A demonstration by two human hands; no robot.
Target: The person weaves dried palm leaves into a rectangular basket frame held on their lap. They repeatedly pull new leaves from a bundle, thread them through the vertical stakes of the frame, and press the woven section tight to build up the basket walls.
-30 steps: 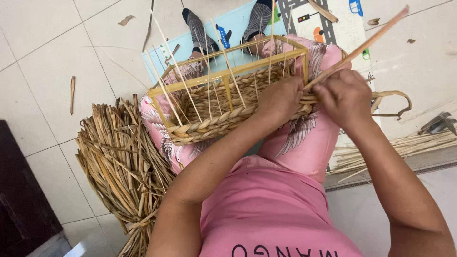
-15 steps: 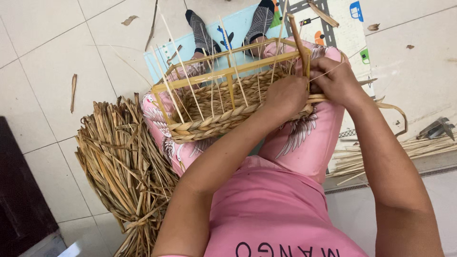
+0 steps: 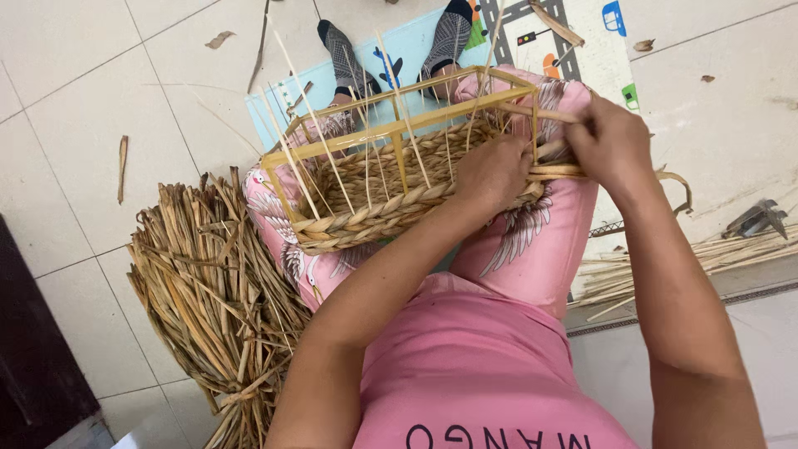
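Nearest the camera is a pink shirt with dark lettering along its lower edge. Both forearms reach forward to a half-woven basket resting on the person's lap, on pink trousers printed with pale bird shapes. The left hand is curled shut over the basket's braided rim. The right hand is closed around a flat straw strand at the basket's right end; just how its fingers pinch the strand is probably hidden by the knuckles. Thin upright stakes rise from the basket's wooden frame. A heap of dried straw lies on the tiled floor beside the left leg. Beyond the knees, feet in patterned dark socks rest on a light-blue play mat printed with a grey road and small coloured signs.
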